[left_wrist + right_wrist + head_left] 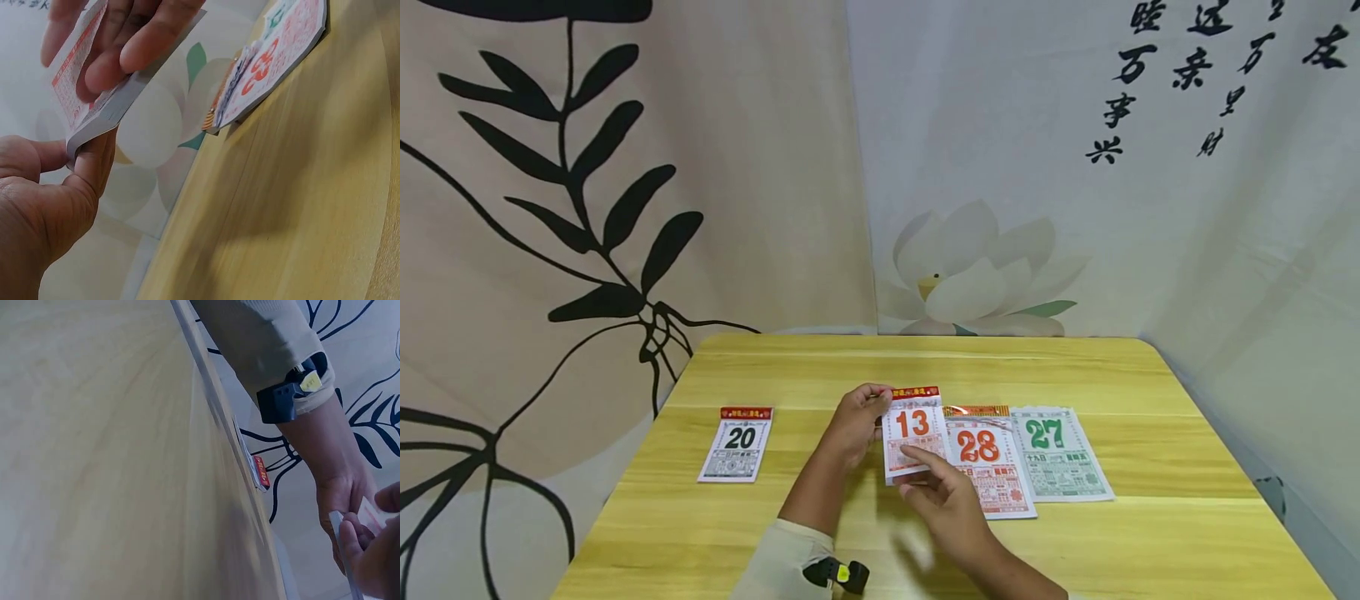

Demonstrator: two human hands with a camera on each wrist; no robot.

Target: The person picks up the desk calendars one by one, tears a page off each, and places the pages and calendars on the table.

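My left hand (853, 423) grips the upper left edge of a small tear-off calendar (913, 423) with a red header and an orange 13, held up off the table. My right hand (951, 508) is at its lower part. Its index finger lies over the front page, with the thumb near the bottom edge. In the left wrist view the front page (72, 78) stands away from the thick pad, with the right fingers around it. Just right of the hands lies a larger calendar (988, 467) showing 28, partly hidden by the right hand.
Beside the 28 calendar is a calendar (1063, 454) with a green 27. A small calendar (737, 446) with a black 20 lies alone at the left. All three rest on the wooden table (820, 367). Behind it hangs a printed cloth (775, 167).
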